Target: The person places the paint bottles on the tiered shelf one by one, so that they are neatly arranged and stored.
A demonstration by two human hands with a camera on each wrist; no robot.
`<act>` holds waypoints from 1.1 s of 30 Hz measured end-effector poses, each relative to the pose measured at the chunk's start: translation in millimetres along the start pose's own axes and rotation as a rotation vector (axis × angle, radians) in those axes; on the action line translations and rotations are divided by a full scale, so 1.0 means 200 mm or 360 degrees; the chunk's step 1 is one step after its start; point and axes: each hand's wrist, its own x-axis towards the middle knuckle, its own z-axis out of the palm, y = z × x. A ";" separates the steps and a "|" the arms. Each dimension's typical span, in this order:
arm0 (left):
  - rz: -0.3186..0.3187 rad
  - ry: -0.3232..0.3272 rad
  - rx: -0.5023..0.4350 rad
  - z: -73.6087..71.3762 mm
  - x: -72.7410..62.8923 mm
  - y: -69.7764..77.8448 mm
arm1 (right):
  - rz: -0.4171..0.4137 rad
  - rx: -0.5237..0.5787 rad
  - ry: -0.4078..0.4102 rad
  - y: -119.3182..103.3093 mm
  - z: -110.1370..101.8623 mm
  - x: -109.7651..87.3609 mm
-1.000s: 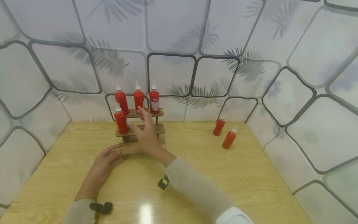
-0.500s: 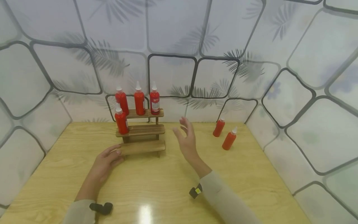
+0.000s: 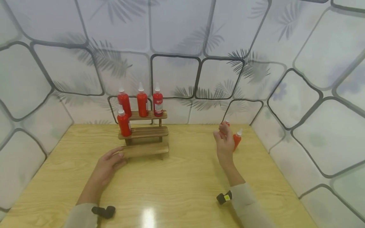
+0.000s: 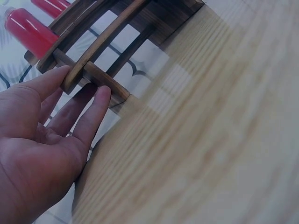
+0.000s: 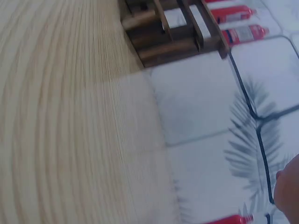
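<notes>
A: Any labels we can read?

B: The end bottle (image 3: 157,104), at the R of the top shelf, shows us a pale label (image 3: 158,108), but its print's too small to make out. To its L on that shelf stand a middle bottle (image 3: 142,104) and a L bottle (image 3: 124,104); a lower bottle (image 3: 124,125) stands at the L end of the mid shelf. All red w/ white nozzles.

A: And the hands?

B: L hand (image 3: 109,164) pinches the L end of the wooden rack (image 3: 146,149) at its bottom shelf. R hand (image 3: 225,147) is at the far bottle (image 3: 227,123), near the table's back edge. Its fingers are bent, but they cover most of that bottle, so we can't tell if they've got a grip. The near bottle (image 3: 237,139) is just R of that hand, partly hidden.

A: Edges, room?

B: Rack's near the back edge, L of ctr, w/ the patterned wall (image 3: 175,76) behind. We've a wide stretch of tabletop (image 3: 176,190) betw. rack and R hand, and more in front, betw. the forearms.
</notes>
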 end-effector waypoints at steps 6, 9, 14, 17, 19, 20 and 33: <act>-0.0013 0.0004 -0.0029 0.00 0.00 0.00 | 0.0023 -0.0155 0.0189 0.11 -0.20 0.07; -0.0012 0.0007 -0.0026 0.00 0.00 0.00 | 0.0039 -0.0189 0.0252 0.16 -0.28 0.10; -0.0012 0.0019 -0.0036 0.00 0.00 0.00 | 0.0132 -0.0170 0.0312 0.25 -0.39 0.13; -0.0013 0.0017 -0.0052 0.01 -0.01 0.00 | 0.0227 -0.0173 0.0323 0.28 -0.42 0.13; -0.0008 0.0015 -0.0048 0.01 -0.01 0.00 | 0.0288 -0.0172 0.0328 0.30 -0.42 0.14; -0.0007 0.0013 -0.0044 0.01 -0.01 0.00 | 0.0321 -0.0180 0.0326 0.31 -0.43 0.14; -0.0011 0.0016 -0.0019 0.01 -0.01 0.01 | 0.0474 -0.0065 0.0260 0.38 -0.42 0.14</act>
